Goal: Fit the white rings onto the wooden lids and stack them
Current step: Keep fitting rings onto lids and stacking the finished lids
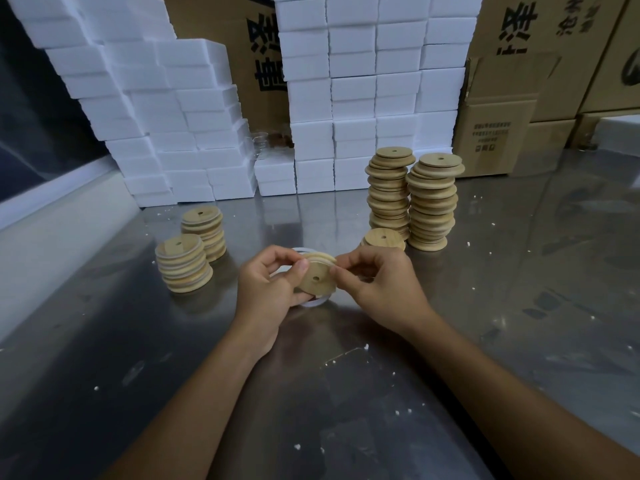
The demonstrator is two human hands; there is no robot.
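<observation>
A round wooden lid (317, 277) with a small centre hole is held tilted above the metal table (381, 393), between both hands. My left hand (270, 289) grips its left edge with thumb and curled fingers. My right hand (377, 285) pinches its right rim, where a white ring (323, 257) runs along the lid's upper edge. More white rings (313, 304) lie on the table under the hands, mostly hidden. Two short stacks of ringed lids (183, 268) (206, 232) stand at the left. Two tall stacks of bare lids (389, 192) (433, 202) stand at the right, with a low one (382, 239) in front.
White foam blocks (194, 133) (367, 91) are piled along the back of the table, with cardboard boxes (498, 129) behind and to the right. Small white crumbs dot the table. A pale wall ledge (52, 209) runs along the left side.
</observation>
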